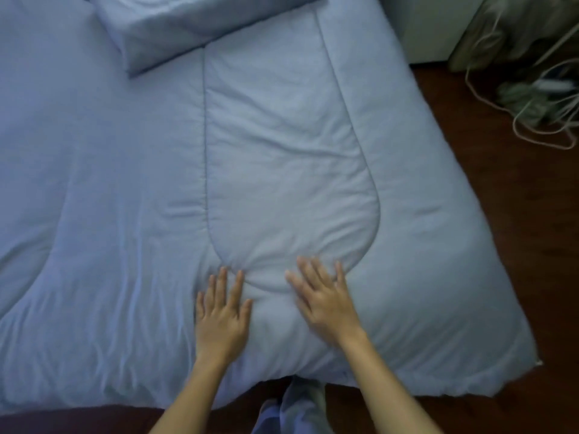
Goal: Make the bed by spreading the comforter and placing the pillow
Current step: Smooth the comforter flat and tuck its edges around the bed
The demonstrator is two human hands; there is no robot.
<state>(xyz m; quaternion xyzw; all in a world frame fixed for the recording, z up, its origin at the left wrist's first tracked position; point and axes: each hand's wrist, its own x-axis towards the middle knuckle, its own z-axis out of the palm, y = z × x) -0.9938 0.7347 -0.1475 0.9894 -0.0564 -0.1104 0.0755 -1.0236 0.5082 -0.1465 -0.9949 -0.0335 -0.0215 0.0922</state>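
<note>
A light blue quilted comforter [282, 145] lies spread flat over the bed and fills most of the view. A matching blue pillow [175, 29] rests on top of it at the far edge, left of centre. My left hand [221, 321] lies flat on the comforter near its front edge, fingers apart. My right hand [322, 299] presses flat beside it, fingers spread over a curved stitch line. Neither hand holds anything. Small wrinkles fan out around both hands.
Dark wooden floor [517, 245] runs along the bed's right side and front. A heap of pale cords and bags [532, 86] sits on the floor at the upper right. A white piece of furniture [426, 26] stands behind the bed's right corner.
</note>
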